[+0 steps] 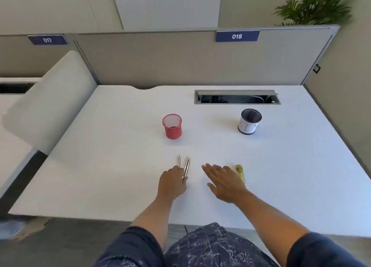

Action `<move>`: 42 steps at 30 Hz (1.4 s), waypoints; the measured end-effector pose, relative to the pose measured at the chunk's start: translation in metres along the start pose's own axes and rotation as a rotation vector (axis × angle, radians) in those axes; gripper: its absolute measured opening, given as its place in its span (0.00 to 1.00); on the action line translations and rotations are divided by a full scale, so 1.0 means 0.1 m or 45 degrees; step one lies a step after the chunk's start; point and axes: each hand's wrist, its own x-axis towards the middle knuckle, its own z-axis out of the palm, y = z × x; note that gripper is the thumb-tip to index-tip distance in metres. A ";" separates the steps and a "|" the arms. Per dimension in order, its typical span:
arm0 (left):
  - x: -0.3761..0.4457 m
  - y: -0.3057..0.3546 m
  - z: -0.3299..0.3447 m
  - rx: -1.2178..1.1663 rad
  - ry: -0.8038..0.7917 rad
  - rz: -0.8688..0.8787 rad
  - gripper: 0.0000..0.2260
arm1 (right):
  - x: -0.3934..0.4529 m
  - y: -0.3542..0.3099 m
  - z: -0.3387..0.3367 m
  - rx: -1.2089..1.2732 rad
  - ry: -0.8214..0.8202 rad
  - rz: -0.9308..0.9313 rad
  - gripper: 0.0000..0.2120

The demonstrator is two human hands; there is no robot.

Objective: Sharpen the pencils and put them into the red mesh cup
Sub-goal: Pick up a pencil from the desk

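Observation:
Three thin pencils (186, 165) stick out forward from my left hand (172, 183), whose fingers are curled round their near ends on the white desk (120, 156). My right hand (223, 181) hovers flat and open just right of them, fingers straight, holding nothing. A yellow sharpener (240, 172) lies on the desk right beside my right hand, partly hidden by it. The red mesh cup (172, 126) stands upright farther back, beyond the pencils, with nothing visible in it.
A black cup with a white paper label (250, 121) stands at the back right. Behind it is an open cable slot (236, 97) in the desk. Grey partition walls close off the back and right; a neighbouring desk lies to the left.

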 end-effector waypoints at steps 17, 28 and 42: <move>-0.01 0.12 0.18 -0.338 -0.063 -0.123 0.04 | 0.28 -0.22 0.22 -0.047 -0.149 -0.255 0.33; 0.05 0.16 0.21 -0.317 -0.112 -0.061 0.02 | 0.34 -0.24 0.24 -0.036 -0.136 -0.208 0.30; 0.09 0.13 0.21 0.140 -0.147 0.168 0.10 | 0.31 -0.13 0.18 -0.137 -0.107 -0.017 0.11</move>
